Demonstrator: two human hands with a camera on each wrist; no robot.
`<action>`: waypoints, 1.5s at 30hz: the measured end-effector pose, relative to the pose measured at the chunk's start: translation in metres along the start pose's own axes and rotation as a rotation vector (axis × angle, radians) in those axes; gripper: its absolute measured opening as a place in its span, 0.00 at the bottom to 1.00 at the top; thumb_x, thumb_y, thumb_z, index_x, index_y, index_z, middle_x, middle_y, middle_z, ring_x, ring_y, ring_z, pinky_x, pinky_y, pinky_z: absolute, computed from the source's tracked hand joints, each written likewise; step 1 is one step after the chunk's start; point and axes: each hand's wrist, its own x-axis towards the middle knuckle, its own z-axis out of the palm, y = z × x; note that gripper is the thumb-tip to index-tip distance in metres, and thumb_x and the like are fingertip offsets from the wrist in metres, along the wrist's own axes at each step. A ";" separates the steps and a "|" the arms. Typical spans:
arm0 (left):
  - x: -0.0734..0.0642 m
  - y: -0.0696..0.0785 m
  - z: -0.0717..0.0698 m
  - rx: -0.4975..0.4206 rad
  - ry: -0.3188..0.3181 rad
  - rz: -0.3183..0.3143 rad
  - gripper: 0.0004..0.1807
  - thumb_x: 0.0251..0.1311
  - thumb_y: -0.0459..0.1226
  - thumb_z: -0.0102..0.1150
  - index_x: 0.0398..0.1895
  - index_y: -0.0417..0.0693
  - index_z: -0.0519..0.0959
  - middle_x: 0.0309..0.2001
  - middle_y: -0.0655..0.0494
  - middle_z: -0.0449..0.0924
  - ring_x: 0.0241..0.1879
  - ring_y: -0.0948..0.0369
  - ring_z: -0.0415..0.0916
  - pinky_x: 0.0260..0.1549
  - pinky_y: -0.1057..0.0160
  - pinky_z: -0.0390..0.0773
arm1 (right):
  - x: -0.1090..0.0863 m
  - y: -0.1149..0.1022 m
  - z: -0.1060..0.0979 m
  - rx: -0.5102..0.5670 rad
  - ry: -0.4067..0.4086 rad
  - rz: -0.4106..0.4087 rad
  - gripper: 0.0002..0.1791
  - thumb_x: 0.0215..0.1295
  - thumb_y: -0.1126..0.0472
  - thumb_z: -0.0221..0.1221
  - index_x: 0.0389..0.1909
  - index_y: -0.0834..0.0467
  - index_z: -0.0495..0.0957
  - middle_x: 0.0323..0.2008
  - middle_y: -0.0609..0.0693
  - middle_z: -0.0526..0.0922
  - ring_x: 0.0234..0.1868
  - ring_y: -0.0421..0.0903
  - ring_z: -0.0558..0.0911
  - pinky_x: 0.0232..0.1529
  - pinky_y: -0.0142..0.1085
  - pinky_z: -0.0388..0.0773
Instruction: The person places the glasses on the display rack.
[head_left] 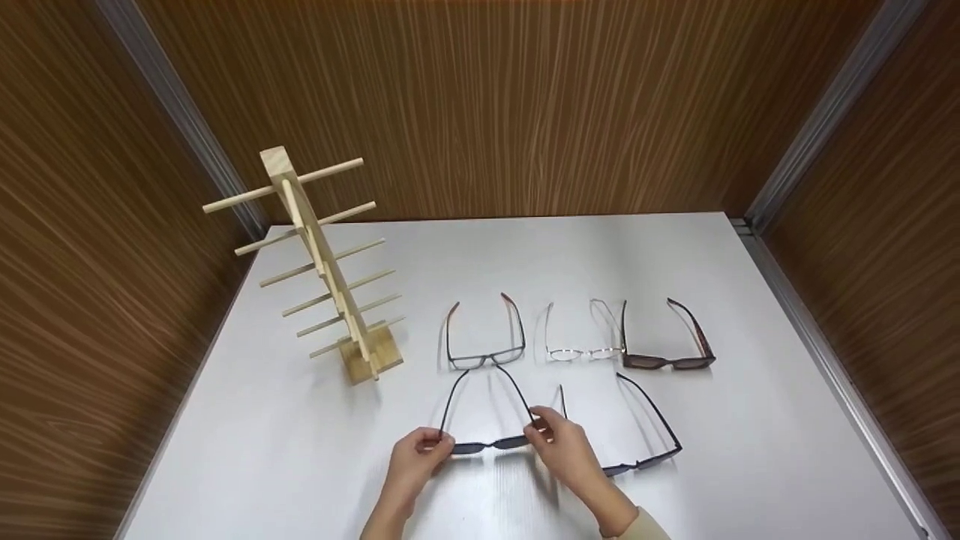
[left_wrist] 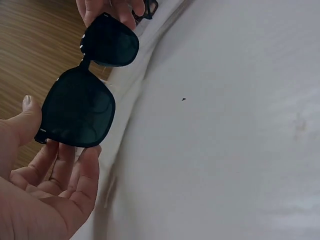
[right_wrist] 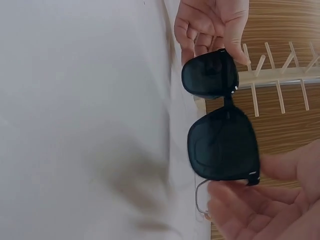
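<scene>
A pair of black sunglasses (head_left: pixel 489 445) with dark lenses is held between both hands, temples unfolded and pointing away from the person. My left hand (head_left: pixel 417 459) pinches the left hinge corner between thumb and fingers. At the opposite corner, the right hand (head_left: pixel 564 451) grips the frame the same way. Both lenses of the sunglasses (left_wrist: pixel 79 107) face the left wrist camera, and the right wrist view shows them too. Just beyond the temple tips lie dark-framed eyeglasses (head_left: pixel 487 360) with orange-brown tips. Beside the right hand, another pair of black sunglasses (head_left: pixel 637 463) lies unfolded, partly hidden by that hand.
A wooden display rack (head_left: pixel 319 255) with several pegs on both sides stands at the left on the white table (head_left: pixel 247 450). Thin wire-rimmed glasses (head_left: pixel 585 353) and brown sunglasses (head_left: pixel 667 363) lie in the back row at right. Wood-grain panels (head_left: pixel 480 112) enclose the table.
</scene>
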 end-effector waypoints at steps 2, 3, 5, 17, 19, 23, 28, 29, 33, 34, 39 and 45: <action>-0.002 0.002 -0.003 -0.025 0.017 -0.003 0.15 0.55 0.39 0.65 0.40 0.38 0.77 0.36 0.50 0.77 0.33 0.58 0.78 0.33 0.62 0.79 | 0.001 -0.001 0.000 0.038 -0.001 -0.030 0.20 0.62 0.61 0.60 0.52 0.67 0.73 0.37 0.54 0.83 0.36 0.49 0.82 0.35 0.34 0.79; -0.003 0.002 -0.004 -0.037 0.023 -0.001 0.15 0.55 0.39 0.65 0.41 0.37 0.77 0.36 0.50 0.78 0.34 0.57 0.79 0.33 0.61 0.79 | 0.001 -0.001 0.000 0.057 -0.001 -0.044 0.21 0.62 0.60 0.60 0.53 0.67 0.73 0.37 0.54 0.83 0.36 0.49 0.82 0.35 0.34 0.79; -0.005 0.004 -0.006 -0.064 0.032 -0.002 0.16 0.55 0.39 0.65 0.42 0.37 0.77 0.36 0.50 0.78 0.34 0.57 0.79 0.34 0.60 0.80 | 0.002 0.000 0.001 0.078 0.003 -0.068 0.22 0.61 0.59 0.61 0.53 0.66 0.73 0.37 0.54 0.83 0.36 0.48 0.82 0.36 0.33 0.79; -0.014 0.009 -0.025 -0.188 0.060 -0.021 0.18 0.53 0.38 0.67 0.44 0.36 0.79 0.38 0.50 0.79 0.37 0.56 0.80 0.38 0.56 0.80 | 0.010 -0.005 0.011 0.143 -0.008 -0.124 0.22 0.61 0.57 0.61 0.53 0.63 0.74 0.38 0.51 0.83 0.39 0.46 0.81 0.39 0.34 0.78; -0.015 0.010 -0.030 -0.202 0.076 -0.017 0.19 0.52 0.38 0.67 0.45 0.35 0.79 0.38 0.50 0.79 0.37 0.56 0.80 0.39 0.56 0.80 | 0.013 -0.008 0.014 0.150 -0.015 -0.139 0.22 0.61 0.56 0.61 0.53 0.63 0.74 0.39 0.50 0.83 0.39 0.45 0.81 0.39 0.34 0.78; -0.017 0.012 -0.039 -0.211 0.117 0.001 0.22 0.51 0.38 0.68 0.48 0.34 0.78 0.38 0.50 0.79 0.37 0.56 0.81 0.38 0.57 0.80 | 0.018 -0.014 0.020 0.152 -0.009 -0.187 0.21 0.61 0.57 0.61 0.53 0.64 0.74 0.39 0.51 0.83 0.39 0.45 0.81 0.37 0.33 0.78; -0.020 0.015 -0.044 -0.184 0.151 0.032 0.22 0.53 0.35 0.66 0.49 0.32 0.76 0.37 0.48 0.78 0.36 0.56 0.81 0.34 0.59 0.81 | 0.023 -0.020 0.025 0.154 0.006 -0.210 0.20 0.61 0.57 0.61 0.52 0.64 0.75 0.38 0.52 0.83 0.38 0.47 0.81 0.36 0.33 0.78; -0.020 0.015 -0.045 -0.181 0.156 0.035 0.22 0.54 0.35 0.66 0.50 0.31 0.76 0.37 0.47 0.78 0.36 0.56 0.81 0.34 0.60 0.81 | 0.024 -0.021 0.025 0.154 0.007 -0.211 0.20 0.61 0.57 0.61 0.51 0.64 0.75 0.38 0.52 0.84 0.38 0.47 0.81 0.35 0.33 0.78; -0.023 0.017 -0.050 -0.177 0.178 0.038 0.21 0.54 0.34 0.65 0.50 0.30 0.76 0.36 0.47 0.78 0.35 0.56 0.81 0.33 0.60 0.81 | 0.028 -0.025 0.028 0.176 -0.009 -0.203 0.20 0.61 0.57 0.61 0.51 0.63 0.75 0.39 0.51 0.84 0.38 0.46 0.81 0.36 0.34 0.78; -0.023 0.017 -0.051 -0.179 0.183 0.039 0.21 0.54 0.33 0.65 0.50 0.30 0.76 0.36 0.47 0.78 0.35 0.56 0.81 0.33 0.60 0.81 | 0.028 -0.026 0.029 0.181 -0.014 -0.199 0.20 0.61 0.58 0.61 0.51 0.63 0.75 0.39 0.51 0.84 0.38 0.46 0.81 0.36 0.33 0.78; -0.027 0.020 -0.055 -0.180 0.202 0.056 0.21 0.53 0.32 0.66 0.49 0.29 0.76 0.35 0.47 0.78 0.34 0.56 0.81 0.32 0.61 0.81 | 0.033 -0.030 0.032 0.240 -0.037 -0.187 0.19 0.60 0.62 0.62 0.51 0.65 0.75 0.39 0.54 0.83 0.39 0.51 0.81 0.38 0.37 0.78; -0.028 0.022 -0.060 -0.170 0.233 0.056 0.21 0.52 0.32 0.66 0.48 0.30 0.77 0.35 0.47 0.77 0.34 0.56 0.81 0.33 0.61 0.81 | 0.040 -0.037 0.035 0.259 -0.046 -0.190 0.19 0.59 0.63 0.62 0.50 0.65 0.76 0.38 0.54 0.84 0.39 0.50 0.82 0.37 0.36 0.78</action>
